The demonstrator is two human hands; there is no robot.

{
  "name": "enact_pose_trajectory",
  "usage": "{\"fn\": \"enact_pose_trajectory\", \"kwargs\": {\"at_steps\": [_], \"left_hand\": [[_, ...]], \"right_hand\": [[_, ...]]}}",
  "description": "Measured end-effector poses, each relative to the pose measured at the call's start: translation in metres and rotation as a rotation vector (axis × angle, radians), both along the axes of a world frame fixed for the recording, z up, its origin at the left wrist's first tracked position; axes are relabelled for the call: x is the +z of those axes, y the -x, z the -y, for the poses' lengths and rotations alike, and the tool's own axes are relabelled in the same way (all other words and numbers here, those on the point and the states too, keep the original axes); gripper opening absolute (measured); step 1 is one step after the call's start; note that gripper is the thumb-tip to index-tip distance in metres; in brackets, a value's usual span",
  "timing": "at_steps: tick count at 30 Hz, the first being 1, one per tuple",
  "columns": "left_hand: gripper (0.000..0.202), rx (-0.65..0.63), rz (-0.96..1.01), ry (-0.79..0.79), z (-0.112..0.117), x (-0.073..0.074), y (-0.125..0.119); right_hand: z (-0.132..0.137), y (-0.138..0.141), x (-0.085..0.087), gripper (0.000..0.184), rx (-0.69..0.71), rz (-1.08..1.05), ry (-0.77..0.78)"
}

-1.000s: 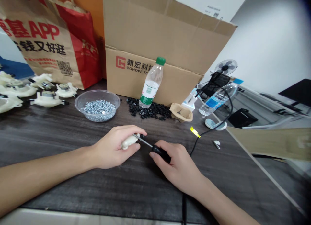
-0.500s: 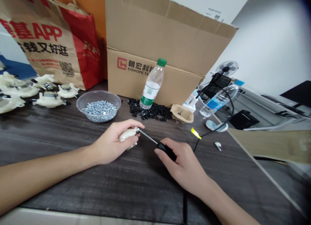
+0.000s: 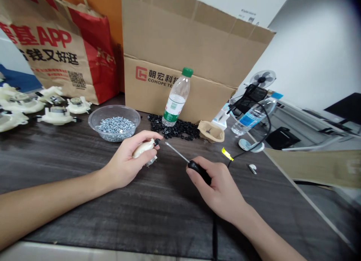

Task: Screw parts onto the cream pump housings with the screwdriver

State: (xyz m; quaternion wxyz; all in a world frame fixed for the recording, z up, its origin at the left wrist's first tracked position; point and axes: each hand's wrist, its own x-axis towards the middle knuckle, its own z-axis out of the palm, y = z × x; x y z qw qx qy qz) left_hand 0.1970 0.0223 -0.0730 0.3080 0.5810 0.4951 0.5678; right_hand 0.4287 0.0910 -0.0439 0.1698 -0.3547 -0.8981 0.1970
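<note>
My left hand point(image 3: 128, 161) is closed around a small cream plastic part point(image 3: 143, 148) with a black piece at its end, held just above the dark wooden table point(image 3: 84, 201). My right hand point(image 3: 220, 187) grips the black handle of a screwdriver point(image 3: 194, 167). Its metal shaft points up and left, and the tip sits a short gap away from the plastic part. A clear bowl of silver screws point(image 3: 114, 124) stands just beyond my left hand.
A pile of small black parts point(image 3: 175, 129) and a green-capped water bottle point(image 3: 176, 97) stand before a cardboard box point(image 3: 191, 54). Several cream plastic assemblies point(image 3: 56, 112) lie at the far left beside a red and brown paper bag point(image 3: 56, 47). A black cable point(image 3: 245, 148) runs right.
The screwdriver tip has come away from the plastic part. My right hand has drawn back to the right, and my left hand has lifted the part slightly and moved it left.
</note>
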Motion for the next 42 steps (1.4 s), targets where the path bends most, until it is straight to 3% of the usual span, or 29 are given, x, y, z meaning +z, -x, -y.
{"fn": "enact_pose_trajectory", "kwargs": {"at_steps": [7, 42], "left_hand": [[0.026, -0.012, 0.026, 0.022, 0.0016, 0.0005, -0.0011], [0.026, -0.023, 0.038, 0.062, 0.0013, 0.0011, -0.0029]], "right_hand": [[0.004, 0.0021, -0.0024, 0.025, 0.071, 0.016, 0.029], [0.0044, 0.0044, -0.0056, 0.029, 0.063, 0.011, 0.041]]}}
